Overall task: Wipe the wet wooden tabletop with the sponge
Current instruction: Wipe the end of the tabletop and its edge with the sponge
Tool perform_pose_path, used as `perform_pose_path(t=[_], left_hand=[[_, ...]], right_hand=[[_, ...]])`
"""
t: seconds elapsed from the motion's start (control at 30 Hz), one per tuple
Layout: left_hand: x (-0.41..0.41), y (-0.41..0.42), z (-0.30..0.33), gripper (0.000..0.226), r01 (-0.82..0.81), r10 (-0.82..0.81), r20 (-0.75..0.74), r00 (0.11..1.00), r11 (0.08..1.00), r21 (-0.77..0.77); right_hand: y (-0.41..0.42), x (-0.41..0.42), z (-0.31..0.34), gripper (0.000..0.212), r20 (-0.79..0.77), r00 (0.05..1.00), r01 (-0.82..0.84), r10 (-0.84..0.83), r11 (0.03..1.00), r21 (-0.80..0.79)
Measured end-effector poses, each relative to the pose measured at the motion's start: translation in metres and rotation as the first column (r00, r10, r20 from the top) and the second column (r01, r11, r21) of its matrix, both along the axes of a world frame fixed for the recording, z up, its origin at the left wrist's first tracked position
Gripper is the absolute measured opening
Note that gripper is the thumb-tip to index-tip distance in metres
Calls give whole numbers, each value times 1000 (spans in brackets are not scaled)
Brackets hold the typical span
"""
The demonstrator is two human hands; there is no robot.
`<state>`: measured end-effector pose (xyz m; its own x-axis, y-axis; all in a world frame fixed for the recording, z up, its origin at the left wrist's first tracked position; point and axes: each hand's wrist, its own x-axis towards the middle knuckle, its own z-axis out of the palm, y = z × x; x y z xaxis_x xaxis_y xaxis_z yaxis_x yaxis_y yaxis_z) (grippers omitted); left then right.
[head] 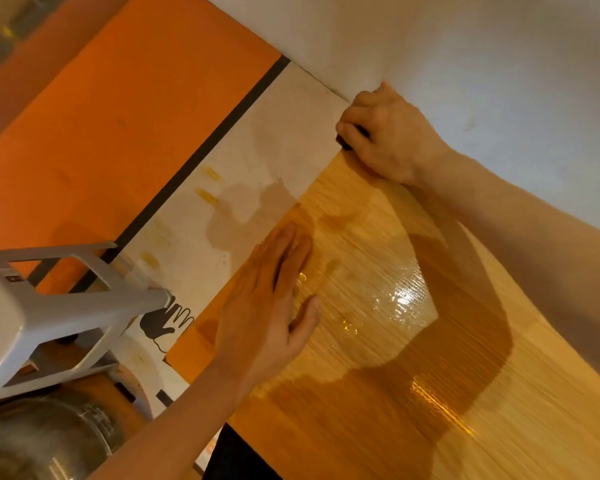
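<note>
The wooden tabletop (378, 341) fills the lower right and glistens with wet patches near its middle and lower right. My right hand (388, 136) is at the table's far corner against the white wall, its fingers closed over a dark sponge (349, 142) of which only a sliver shows. My left hand (271, 303) lies flat, palm down with fingers spread, on the table's left edge. It holds nothing.
A white wall (465, 46) runs along the table's far side. A grey plastic stool (49, 306) stands at the left on an orange and white floor (118, 116). A metal pot (39, 441) sits at the lower left.
</note>
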<state>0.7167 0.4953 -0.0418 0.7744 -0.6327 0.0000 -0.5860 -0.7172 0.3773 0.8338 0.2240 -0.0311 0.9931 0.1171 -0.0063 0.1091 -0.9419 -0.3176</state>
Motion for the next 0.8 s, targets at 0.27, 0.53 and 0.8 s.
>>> perform_pose_path(t=[0.27, 0.53, 0.8], left_hand=[[-1, -1, 3, 66, -6, 10, -37, 999, 995, 100], [-8, 8, 9, 63, -44, 45, -74, 996, 999, 22], [-31, 48, 1, 64, -127, 128, -34, 991, 992, 13]], right_hand=[[84, -40, 1, 44, -100, 948, -285, 303, 945, 160], [72, -49, 2, 32, -13, 968, 243, -249, 933, 264], [90, -81, -3, 40, 68, 997, 6, -21, 978, 210]])
